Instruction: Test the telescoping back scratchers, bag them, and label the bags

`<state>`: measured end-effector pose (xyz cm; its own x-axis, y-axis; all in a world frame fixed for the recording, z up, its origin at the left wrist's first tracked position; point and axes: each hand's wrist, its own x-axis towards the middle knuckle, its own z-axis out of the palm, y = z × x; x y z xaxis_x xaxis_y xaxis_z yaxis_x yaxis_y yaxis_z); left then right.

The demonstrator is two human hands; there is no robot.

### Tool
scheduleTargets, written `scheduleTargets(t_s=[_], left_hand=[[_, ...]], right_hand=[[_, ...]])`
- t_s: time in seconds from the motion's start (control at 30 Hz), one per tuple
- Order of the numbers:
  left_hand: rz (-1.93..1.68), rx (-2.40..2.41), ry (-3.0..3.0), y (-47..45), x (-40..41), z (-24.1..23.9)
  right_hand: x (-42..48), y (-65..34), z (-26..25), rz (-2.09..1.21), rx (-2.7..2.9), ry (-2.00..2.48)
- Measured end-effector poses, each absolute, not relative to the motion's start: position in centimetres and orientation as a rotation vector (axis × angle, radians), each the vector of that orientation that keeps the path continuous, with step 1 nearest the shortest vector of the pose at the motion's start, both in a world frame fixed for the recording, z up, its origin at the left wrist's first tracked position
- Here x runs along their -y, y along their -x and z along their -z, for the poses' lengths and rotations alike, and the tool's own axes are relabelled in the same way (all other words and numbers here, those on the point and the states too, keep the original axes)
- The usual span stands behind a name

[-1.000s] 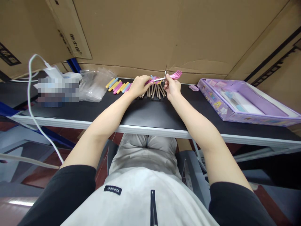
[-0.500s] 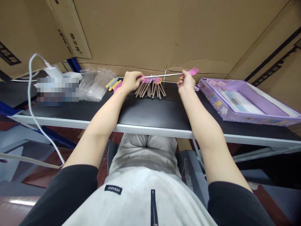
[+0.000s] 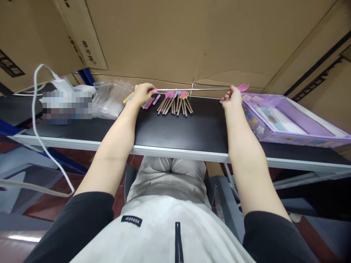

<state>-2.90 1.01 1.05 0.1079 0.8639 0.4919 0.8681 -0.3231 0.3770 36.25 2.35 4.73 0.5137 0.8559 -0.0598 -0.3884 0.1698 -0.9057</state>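
A telescopic fork stretches level above the back of the table, its thin metal rod drawn out long. My left hand is closed on its pink end at the left. At the other end my right hand is closed round the rod just below the pink tines. Below the rod several metal tubes with coloured fork-shaped heads lie in a row on the black tabletop. Beside my left hand are several coloured handles, partly hidden by it.
An open purple box with items inside stands at the right. At the left lie clear plastic bags, a blurred-out object and a white cable. Cardboard walls the table's back edge.
My hands have moved apart, the left one leftward and the right one rightward. The fork's rod between them is longer, and more coloured handles show beside my left hand.
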Motion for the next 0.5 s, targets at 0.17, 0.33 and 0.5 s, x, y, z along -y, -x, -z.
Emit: scheduleTargets(t_s=[0.17, 0.33, 0.5], left_hand=[[0.999, 1.786, 2.324, 3.2, -0.7, -1.5], [0.902, 1.617, 2.406, -0.3, 0.7, -2.3], [0.969, 1.406, 2.481, -5.0, 2.3, -1.7]], right_hand=[[-0.4, -34.5, -5.6, -0.955, 0.478, 1.041], [1.8, -29.2, -5.1, -1.047, 0.457, 0.996], [3.8, -23.3, -3.0, -1.2, 0.61, 0.949]])
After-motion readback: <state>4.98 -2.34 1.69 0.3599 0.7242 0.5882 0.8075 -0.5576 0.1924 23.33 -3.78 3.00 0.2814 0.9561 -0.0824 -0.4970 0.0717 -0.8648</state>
